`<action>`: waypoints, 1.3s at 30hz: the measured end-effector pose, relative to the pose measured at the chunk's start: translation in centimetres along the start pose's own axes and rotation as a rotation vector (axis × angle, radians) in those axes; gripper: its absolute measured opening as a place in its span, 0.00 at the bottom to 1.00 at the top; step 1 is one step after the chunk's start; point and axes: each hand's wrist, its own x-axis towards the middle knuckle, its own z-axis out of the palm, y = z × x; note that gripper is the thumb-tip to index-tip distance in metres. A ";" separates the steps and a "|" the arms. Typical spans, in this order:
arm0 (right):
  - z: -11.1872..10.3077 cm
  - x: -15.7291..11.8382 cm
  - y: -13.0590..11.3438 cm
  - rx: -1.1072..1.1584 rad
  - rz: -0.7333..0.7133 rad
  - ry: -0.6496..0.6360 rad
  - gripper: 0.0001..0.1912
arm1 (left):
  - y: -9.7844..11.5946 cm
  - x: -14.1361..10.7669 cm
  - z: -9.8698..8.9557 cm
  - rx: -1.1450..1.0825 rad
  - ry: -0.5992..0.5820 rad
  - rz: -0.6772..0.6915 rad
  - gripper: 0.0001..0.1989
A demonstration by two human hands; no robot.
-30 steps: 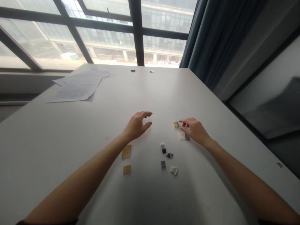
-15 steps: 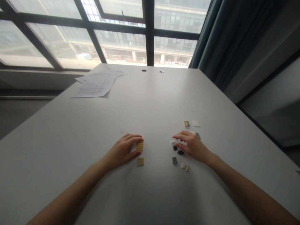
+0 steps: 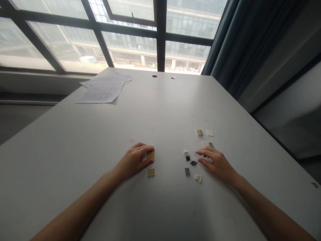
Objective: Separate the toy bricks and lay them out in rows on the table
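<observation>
My left hand (image 3: 136, 157) rests on the table with thumb and fingers around the edges of a tan studded building plate (image 3: 151, 155). Just nearer to me lies a smaller tan plate (image 3: 151, 172). My right hand (image 3: 213, 160) is open, thumb and fingers apart, with nothing between them. Left of its fingertips are a black piece with side pins (image 3: 193, 163), a small black brick (image 3: 188, 158) and a tiny white piece (image 3: 186, 152). A dark grey plate (image 3: 187, 171) and a white piece (image 3: 198, 178) lie closer to me.
Beyond my right hand are white and grey studded pieces (image 3: 205, 144), a tan and grey plate (image 3: 199, 133) and a flat white tile (image 3: 209, 133). Printed sheets (image 3: 100, 90) lie at the table's far left. A window and a dark curtain (image 3: 233, 50) stand behind the white table (image 3: 165, 110).
My right hand has moved to the right, away from the small black and white pieces, uncovering the black piece with pins. My left hand stays at the tan plate.
</observation>
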 end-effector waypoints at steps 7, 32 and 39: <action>-0.2 -0.9 0.8 0.022 0.023 0.086 0.11 | 0.2 0.7 0.0 -0.013 0.009 -0.005 0.14; -0.3 -1.5 2.1 0.010 0.024 0.266 0.07 | 7.2 16.8 9.0 -0.044 -0.009 0.114 0.17; 0.3 -1.6 1.8 0.021 0.000 0.247 0.08 | 6.9 16.9 9.2 -0.086 0.016 0.141 0.19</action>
